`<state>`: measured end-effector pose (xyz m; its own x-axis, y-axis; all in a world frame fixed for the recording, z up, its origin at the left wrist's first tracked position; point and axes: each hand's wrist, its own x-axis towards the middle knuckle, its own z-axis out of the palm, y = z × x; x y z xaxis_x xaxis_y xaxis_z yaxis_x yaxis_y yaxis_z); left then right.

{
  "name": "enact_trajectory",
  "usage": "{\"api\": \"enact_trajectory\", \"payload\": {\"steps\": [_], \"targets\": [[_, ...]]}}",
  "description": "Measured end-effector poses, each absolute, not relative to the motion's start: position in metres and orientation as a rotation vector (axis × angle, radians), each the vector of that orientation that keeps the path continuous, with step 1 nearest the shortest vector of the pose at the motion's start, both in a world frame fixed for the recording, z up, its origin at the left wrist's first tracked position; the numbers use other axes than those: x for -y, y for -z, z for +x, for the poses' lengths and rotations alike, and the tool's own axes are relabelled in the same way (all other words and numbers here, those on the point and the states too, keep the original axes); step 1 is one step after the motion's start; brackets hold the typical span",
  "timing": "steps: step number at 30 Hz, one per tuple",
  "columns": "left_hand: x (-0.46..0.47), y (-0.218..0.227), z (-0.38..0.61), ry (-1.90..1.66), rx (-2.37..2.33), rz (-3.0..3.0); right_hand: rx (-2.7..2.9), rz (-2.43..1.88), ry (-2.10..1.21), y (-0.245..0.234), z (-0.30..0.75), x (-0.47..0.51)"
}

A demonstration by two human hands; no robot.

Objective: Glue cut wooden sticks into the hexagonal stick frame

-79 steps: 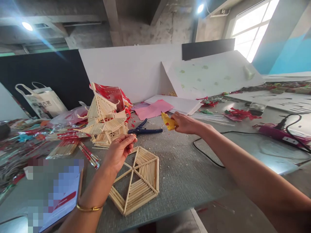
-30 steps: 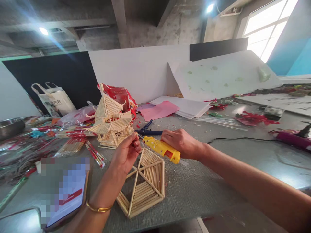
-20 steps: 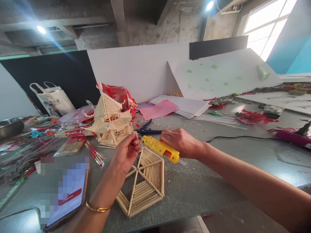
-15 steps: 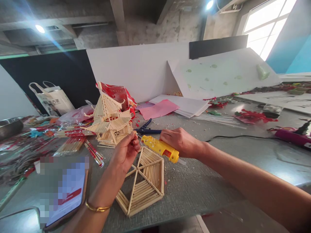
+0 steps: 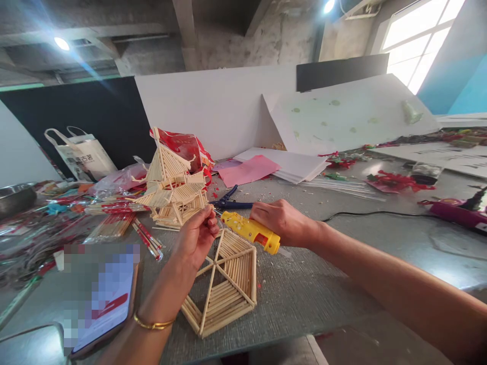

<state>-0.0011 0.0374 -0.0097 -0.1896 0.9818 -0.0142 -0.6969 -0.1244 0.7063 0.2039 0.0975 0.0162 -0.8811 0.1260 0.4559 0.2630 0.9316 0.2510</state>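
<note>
My right hand (image 5: 283,221) is wrapped round a yellow hot glue gun (image 5: 249,230), its nozzle pointing left. My left hand (image 5: 200,230) is closed in a pinch close to that nozzle. Only the pale tip of what looks like a short wooden stick (image 5: 211,207) shows at its fingertips; the rest is hidden. Below both hands, a six-sided frame of wooden sticks (image 5: 228,299) lies flat on the table. Some of its triangular sections are filled with rows of sticks, others are bare. My left hand and wrist cover part of its left side.
A tiered stick pagoda (image 5: 169,180) stands behind my left hand. Dark-blue pliers (image 5: 236,205) lie behind the glue gun. A phone (image 5: 110,304) and packaged sticks (image 5: 148,238) are on the left. A black cable (image 5: 365,215) runs to a purple tool (image 5: 452,213) at right.
</note>
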Motion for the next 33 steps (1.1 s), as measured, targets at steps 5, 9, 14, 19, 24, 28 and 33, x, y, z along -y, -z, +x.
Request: {"api": "enact_trajectory", "payload": {"steps": [5,9,14,19,24,28,33], "targets": [[-0.036,0.01,0.0,-1.653,-0.715,0.54,2.641,-0.264,0.397,-0.016,0.204,-0.098],[-0.037,0.009,-0.001,-1.649,-0.712,0.535,2.646,-0.277,0.414,-0.014,0.204,-0.099],[-0.036,0.007,-0.003,-1.641,-0.658,0.57,2.641,-0.313,0.427,-0.015,0.206,-0.103],[-0.034,0.006,-0.003,-1.636,-0.775,0.74,2.563,-0.286,0.343,-0.019,0.21,-0.107],[-0.031,0.006,-0.007,-1.751,-1.38,1.391,2.626,-0.231,0.148,-0.023,0.212,-0.106],[-0.03,0.009,-0.011,-1.935,-1.577,1.925,2.629,-0.212,0.099,-0.024,0.212,-0.105],[-0.031,0.015,-0.015,-1.678,-1.941,2.631,2.616,-0.185,0.088,-0.026,0.213,-0.102]]}}
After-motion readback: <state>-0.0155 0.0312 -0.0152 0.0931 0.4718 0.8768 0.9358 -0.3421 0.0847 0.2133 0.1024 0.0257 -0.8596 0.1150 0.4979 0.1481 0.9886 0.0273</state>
